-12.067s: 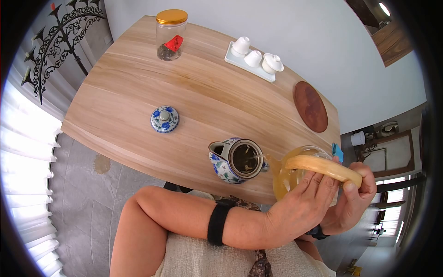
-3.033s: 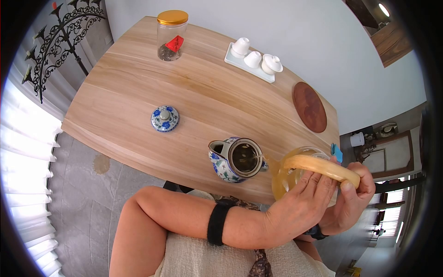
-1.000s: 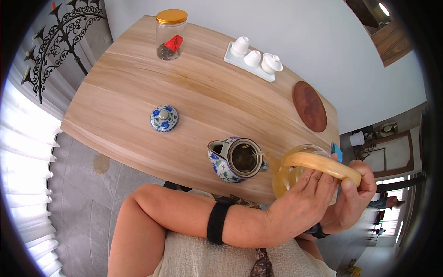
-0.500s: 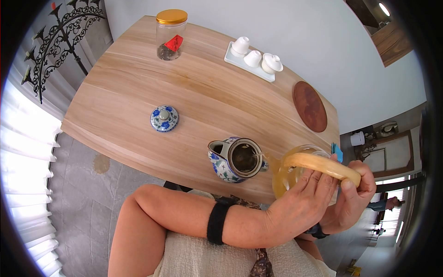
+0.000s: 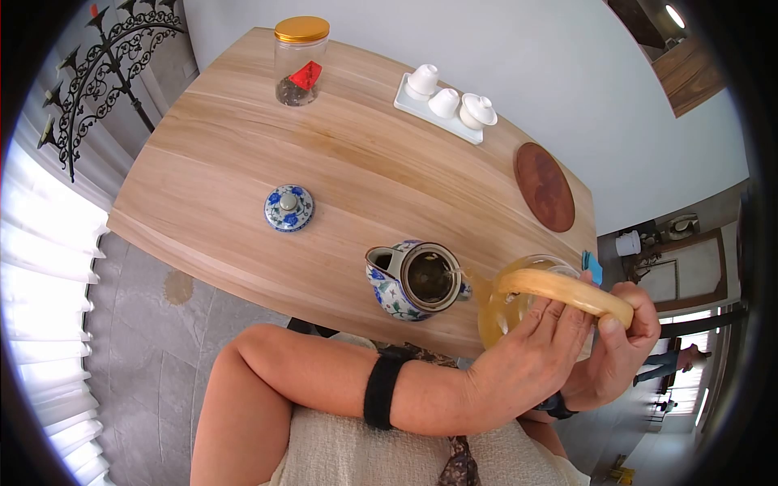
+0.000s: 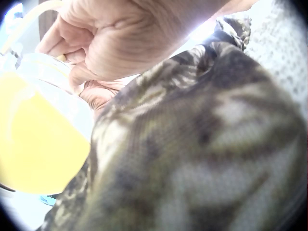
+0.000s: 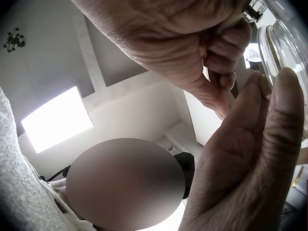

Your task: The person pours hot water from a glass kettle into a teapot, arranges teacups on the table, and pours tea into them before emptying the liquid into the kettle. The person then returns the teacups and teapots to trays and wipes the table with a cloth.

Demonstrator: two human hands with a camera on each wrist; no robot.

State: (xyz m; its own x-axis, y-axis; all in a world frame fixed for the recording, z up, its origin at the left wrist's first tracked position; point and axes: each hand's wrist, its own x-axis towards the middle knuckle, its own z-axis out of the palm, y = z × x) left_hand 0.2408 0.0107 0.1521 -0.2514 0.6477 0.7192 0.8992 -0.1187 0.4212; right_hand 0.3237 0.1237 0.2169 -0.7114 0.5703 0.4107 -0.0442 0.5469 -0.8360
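Observation:
A glass teapot (image 5: 489,324) of yellow liquid is tilted at the table's right front, a thin stream running from its spout toward a blue-and-white porcelain teapot (image 5: 387,301). That teapot stands uncovered, dark liquid inside. My right hand (image 5: 626,344) grips the end of the glass teapot's pale arched handle (image 5: 559,290), fingers curled round it. My left hand (image 5: 527,356) reaches under the handle with fingers extended; in the right wrist view its thumb (image 7: 284,103) lies against the glass near the top. The porcelain lid (image 5: 289,209) lies on the table, knob up.
At the back stand a gold-capped jar (image 5: 301,61) and a white tray (image 5: 403,99) with white cups and a lidded bowl. A round brown board (image 5: 545,186) lies at the right, a blue item (image 5: 592,266) near the table edge. A person (image 5: 673,362) shows in the far background.
Tea leaves visible in the porcelain teapot's mouth 12 seconds ago no longer show clearly. My hands and the glass teapot have hardly moved. A person has come into the background at right.

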